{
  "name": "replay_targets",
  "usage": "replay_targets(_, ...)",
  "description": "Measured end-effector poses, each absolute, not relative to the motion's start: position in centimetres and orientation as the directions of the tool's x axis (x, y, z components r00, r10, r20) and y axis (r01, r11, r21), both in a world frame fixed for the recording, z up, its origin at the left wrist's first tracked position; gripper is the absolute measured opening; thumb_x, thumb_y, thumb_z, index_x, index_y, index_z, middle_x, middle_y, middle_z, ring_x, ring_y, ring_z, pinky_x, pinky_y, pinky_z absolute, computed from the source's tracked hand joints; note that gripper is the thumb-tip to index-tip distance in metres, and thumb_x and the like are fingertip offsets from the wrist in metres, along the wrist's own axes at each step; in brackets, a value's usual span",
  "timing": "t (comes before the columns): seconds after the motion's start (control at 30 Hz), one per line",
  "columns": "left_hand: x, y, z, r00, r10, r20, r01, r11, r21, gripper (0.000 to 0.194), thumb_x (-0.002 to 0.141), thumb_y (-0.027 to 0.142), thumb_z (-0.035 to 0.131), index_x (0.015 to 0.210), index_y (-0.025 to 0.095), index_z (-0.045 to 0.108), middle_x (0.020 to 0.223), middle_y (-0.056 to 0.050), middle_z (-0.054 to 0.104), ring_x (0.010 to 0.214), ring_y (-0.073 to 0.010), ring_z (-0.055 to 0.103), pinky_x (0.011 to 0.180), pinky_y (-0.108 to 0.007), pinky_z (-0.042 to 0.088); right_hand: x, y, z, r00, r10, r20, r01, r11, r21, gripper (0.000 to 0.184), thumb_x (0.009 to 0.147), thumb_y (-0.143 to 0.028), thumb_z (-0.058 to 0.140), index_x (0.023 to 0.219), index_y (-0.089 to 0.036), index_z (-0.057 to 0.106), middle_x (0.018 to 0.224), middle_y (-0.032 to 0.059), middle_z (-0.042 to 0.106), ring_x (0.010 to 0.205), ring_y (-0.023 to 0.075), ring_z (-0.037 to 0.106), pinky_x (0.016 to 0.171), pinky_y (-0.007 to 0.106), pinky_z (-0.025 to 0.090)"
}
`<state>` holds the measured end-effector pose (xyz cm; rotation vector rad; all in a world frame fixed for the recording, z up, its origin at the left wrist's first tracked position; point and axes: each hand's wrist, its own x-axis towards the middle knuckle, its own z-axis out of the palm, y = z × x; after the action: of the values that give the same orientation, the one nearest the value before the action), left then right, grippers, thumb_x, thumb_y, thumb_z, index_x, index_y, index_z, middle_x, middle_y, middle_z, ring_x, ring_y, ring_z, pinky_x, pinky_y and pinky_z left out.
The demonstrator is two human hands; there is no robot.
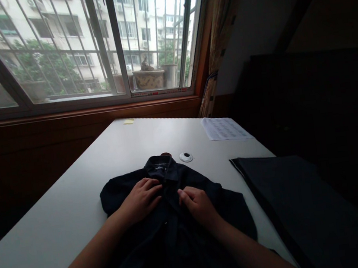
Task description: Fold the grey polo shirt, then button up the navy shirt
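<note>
shirt (pixel 171 213) on tbl (pixel 62 218) | papers (pixel 225 128) far r cnr | window (pixel 74 55) bhd tbl

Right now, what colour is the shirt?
The shirt looks dark navy, almost black; the head view shows it.

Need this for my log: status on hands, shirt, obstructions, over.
Left hand on dark shirt, near collar. Right hand curled over its front. Shirt face-up on table. White disc beyond, not obstructing.

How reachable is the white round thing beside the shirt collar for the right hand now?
Likely yes: between the right hand and the white round thing lie only the dark shirt and some tabletop; nothing upright appears to block the way.
</note>
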<state>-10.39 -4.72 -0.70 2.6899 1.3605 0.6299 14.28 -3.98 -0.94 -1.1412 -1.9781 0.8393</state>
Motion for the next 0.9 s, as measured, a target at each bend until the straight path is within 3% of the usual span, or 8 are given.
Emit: replay_targets(0.9, -10.82, -4.52, -1.57, 0.53, 0.789, 0.311, 0.781, -0.597, 0.184, 0.037, 0.098, 0.034, 0.056, 0.134, 0.025, 0.057, 0.146, -0.007, 0.054, 0.137, -0.0288, 0.046, 0.115, -0.054, 0.039, 14.23, -4.08, -0.75, -0.377, 0.898, 0.225, 0.452, 0.391, -0.802, 0.048, 0.102, -0.041, 0.044, 0.062, -0.019, 0.058, 0.066, -0.0003, 0.056, 0.066, 0.0145, 0.057, 0.066, 0.027, 0.037)
